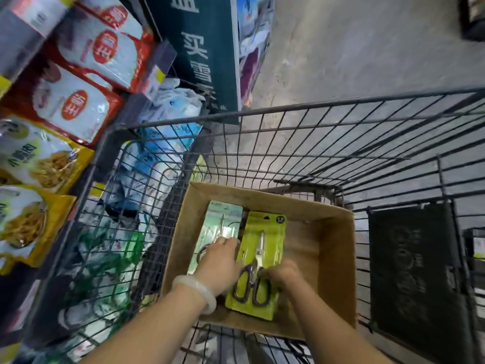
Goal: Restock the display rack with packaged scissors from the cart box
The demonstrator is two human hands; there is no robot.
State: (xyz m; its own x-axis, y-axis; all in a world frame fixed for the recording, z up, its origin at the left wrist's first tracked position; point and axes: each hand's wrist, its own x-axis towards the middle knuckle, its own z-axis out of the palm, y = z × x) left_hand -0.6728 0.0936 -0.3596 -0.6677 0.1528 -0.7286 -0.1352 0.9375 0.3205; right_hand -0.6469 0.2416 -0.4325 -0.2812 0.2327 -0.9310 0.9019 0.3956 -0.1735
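- Both hands are lowered into the cardboard box [262, 200]; the left hand [220, 261], with a pale bangle [195, 288] at the wrist, is laid on the lower part of the pale green scissors pack [223, 222], fingers bent over it, though whether the pack is truly gripped cannot be told.
- At the right hand [282, 274], the fingers are curled against the right edge of the yellow-green scissors pack [265, 248], just beside the dark scissor handles, and the pack appears to be gripped there.
- The two packs are seen lying side by side, touching or nearly so, in the left half of the box; bare cardboard is shown in the right half.
- The box is carried in the wire cart [341, 132], against its near left side.
- Bagged goods [162, 106] are piled beyond the cart's left wall, and food packets [78, 106] are shelved further left.
- No display rack for scissors is visible, so nothing is shown as restocked.
- The task is judged to be at the picking-up step: both visible packs are still in the box, and lifting, carrying and hanging are all left to be done.
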